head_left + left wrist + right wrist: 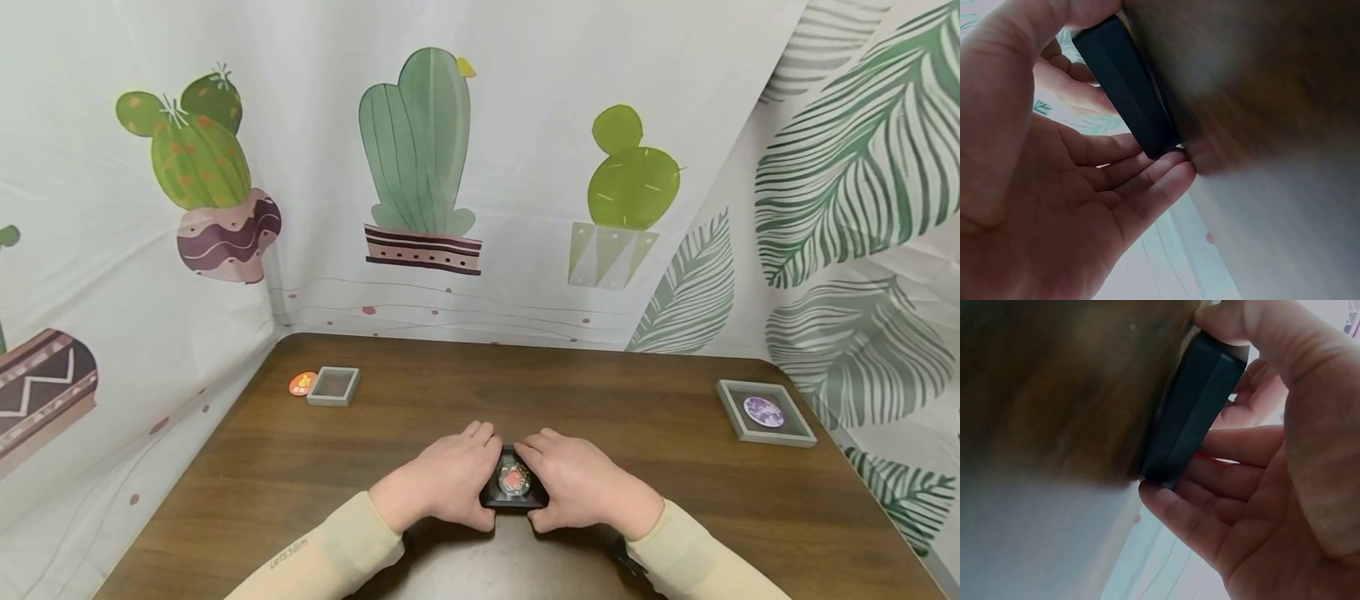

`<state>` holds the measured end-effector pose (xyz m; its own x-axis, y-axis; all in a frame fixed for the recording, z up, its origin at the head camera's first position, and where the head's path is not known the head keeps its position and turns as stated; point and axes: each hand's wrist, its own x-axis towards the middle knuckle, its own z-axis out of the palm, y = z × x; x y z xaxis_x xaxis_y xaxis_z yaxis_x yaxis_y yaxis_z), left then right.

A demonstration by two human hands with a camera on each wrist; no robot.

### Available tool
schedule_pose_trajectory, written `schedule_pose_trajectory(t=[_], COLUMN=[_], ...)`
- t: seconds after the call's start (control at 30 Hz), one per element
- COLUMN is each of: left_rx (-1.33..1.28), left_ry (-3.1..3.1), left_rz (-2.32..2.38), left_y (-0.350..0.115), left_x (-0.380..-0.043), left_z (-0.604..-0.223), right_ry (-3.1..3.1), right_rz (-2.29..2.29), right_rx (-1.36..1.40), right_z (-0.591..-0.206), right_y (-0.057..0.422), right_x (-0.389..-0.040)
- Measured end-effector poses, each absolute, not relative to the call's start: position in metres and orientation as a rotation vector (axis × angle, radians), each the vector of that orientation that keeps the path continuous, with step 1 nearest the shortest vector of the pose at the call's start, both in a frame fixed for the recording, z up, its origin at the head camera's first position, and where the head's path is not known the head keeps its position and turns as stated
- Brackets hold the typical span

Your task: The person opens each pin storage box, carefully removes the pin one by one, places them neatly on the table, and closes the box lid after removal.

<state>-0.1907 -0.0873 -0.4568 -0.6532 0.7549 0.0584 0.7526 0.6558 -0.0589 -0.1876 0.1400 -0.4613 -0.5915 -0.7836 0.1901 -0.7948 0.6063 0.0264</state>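
Observation:
A small black square display frame (513,506) lies on the table near its front, a round badge (514,479) with a red and pale print showing inside it. My left hand (456,477) grips its left side, thumb at the near corner and fingers round the far one. On the opposite side, my right hand (576,482) holds it the same way. The left wrist view shows the black side wall (1124,87) between thumb and curled fingertips. From the right wrist, the frame's other side (1192,409) likewise sits between thumb and fingers.
At the back left of the wooden table (645,400), a grey square frame (333,402) stands beside an orange round badge (302,384), overlapping its edge. A larger grey frame (776,438) at the right holds a purple round badge (763,412). Cactus-print cloth (525,167) hangs behind.

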Motion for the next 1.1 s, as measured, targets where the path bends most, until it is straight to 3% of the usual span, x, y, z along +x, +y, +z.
schedule_pose_trajectory(t=[1.1], left_rx=[-1.267], left_ry=[-2.789], left_rz=[0.12], left_y=[-0.0852], left_x=[-0.1914], left_z=[-0.4562], right_ry=[-2.611], right_rz=[0.113], right_rx=[1.369], right_z=[-0.4583], right_y=[0.1404], right_x=[-0.1925])
